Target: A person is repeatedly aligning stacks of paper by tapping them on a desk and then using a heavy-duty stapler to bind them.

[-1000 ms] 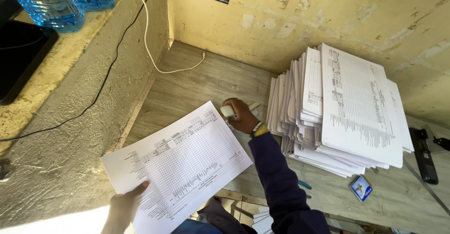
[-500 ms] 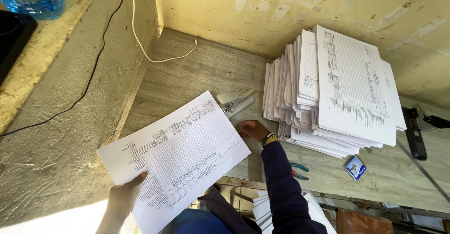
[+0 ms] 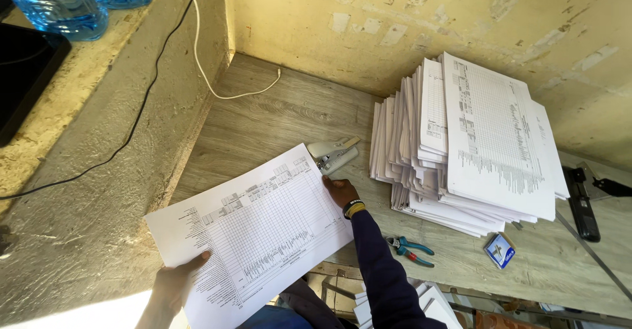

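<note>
We hold a printed form sheet (image 3: pixel 253 233) between both hands above the near edge of the wooden desk (image 3: pixel 263 118). Our left hand (image 3: pixel 172 283) pinches its corner at about 7 o'clock, thumb on top, while our right hand (image 3: pixel 341 189) grips the edge at 2 o'clock, fingers curled under the paper.

Just past that right hand, at 1 o'clock, lies a grey stapler (image 3: pixel 334 154), resting on the desk and touched by neither hand. Farther out at 3 o'clock sits a tall, fanned stack of similar sheets (image 3: pixel 461 151) (many sets, offset from one another).

We judge the work to be well under way: the stack looks like finished sets, and this sheet is one more in hand, not yet laid on it. We cannot tell whether it is already stapled. Pliers with blue handles (image 3: pixel 409 248) and a small box (image 3: pixel 500 250) lie at 4 o'clock.
</note>
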